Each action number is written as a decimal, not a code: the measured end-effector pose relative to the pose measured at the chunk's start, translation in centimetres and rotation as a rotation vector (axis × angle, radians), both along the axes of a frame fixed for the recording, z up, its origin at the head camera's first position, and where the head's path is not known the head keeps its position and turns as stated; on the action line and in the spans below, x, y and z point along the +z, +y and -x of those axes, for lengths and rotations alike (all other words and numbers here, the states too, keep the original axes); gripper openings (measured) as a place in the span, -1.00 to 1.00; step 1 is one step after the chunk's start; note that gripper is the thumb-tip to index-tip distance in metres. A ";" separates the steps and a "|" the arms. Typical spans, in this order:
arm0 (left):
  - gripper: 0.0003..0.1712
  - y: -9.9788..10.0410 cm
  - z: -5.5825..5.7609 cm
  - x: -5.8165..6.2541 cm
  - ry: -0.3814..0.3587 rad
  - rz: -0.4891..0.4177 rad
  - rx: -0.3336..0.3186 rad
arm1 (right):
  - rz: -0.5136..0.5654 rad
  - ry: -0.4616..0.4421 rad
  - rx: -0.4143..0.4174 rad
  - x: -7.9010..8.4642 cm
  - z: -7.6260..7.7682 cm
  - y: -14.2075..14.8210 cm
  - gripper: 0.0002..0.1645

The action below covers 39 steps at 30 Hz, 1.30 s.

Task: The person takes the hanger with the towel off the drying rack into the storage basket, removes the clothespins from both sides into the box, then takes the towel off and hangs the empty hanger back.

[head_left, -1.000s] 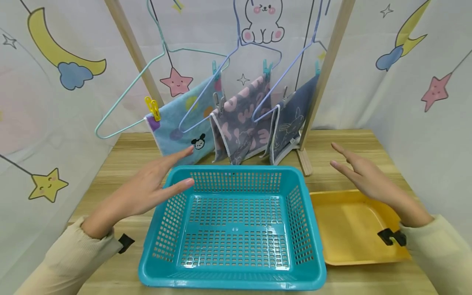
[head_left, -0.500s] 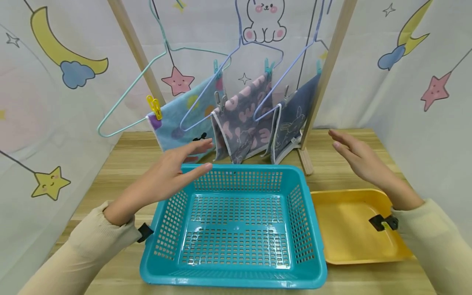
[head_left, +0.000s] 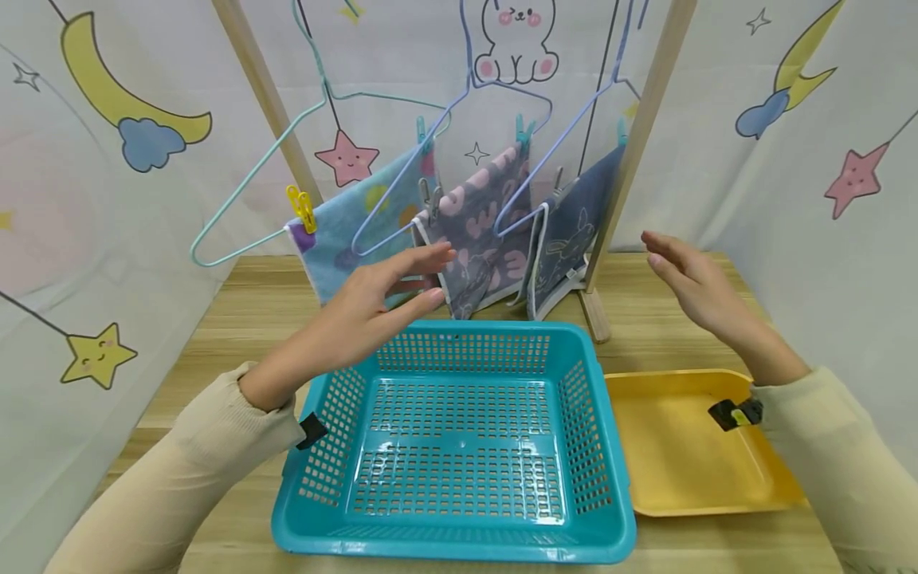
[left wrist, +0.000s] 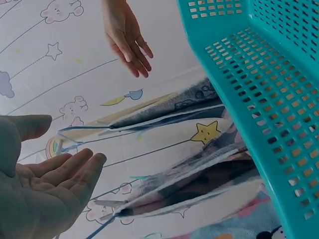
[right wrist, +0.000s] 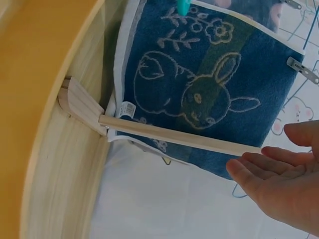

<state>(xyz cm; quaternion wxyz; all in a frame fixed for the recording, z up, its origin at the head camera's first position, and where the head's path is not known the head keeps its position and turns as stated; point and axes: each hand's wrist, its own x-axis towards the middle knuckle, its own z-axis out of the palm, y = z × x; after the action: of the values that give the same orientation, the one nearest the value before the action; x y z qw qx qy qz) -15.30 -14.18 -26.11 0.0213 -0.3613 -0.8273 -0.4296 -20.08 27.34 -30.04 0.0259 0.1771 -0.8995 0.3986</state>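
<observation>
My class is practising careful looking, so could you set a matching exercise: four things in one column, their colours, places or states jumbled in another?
Things:
1. Perforated basket
2. Shallow tray
3. Dark blue towel
4. Yellow clothespin

Descriptions:
A. Hangs nearest the right-hand wooden post
B. Clipped on the light blue towel
C. Teal
D. Yellow, just right of the basket

Right pairs: 1-C, 2-D, 3-A, 4-B

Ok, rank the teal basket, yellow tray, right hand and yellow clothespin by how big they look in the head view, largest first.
1. Teal basket
2. Yellow tray, though the right sleeve hides part of it
3. Right hand
4. Yellow clothespin, smallest by far
</observation>
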 end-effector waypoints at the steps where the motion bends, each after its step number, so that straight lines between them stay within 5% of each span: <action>1: -0.40 0.2 0.1 0.1 0.007 -0.007 -0.005 | 0.006 0.002 -0.002 0.1 0.2 0.0 -0.35; 13: -0.42 3.2 1.5 1.2 0.022 -0.129 -0.065 | 0.106 0.062 -0.065 1.3 3.5 -1.0 -0.34; 29: -0.43 6.1 3.4 2.3 -0.037 -0.204 -0.044 | 0.341 0.113 -0.208 2.4 7.1 -3.4 -0.37; 39: -0.44 7.6 4.1 2.7 -0.065 -0.253 -0.039 | 0.754 0.040 -0.251 3.3 9.4 -4.7 -0.43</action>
<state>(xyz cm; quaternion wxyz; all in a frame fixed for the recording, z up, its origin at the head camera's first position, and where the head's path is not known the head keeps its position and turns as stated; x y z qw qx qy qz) -19.36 -6.60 -23.38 0.0312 -0.3576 -0.7597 -0.5422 -29.51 22.61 -26.74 0.1552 0.0515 -0.7040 0.6911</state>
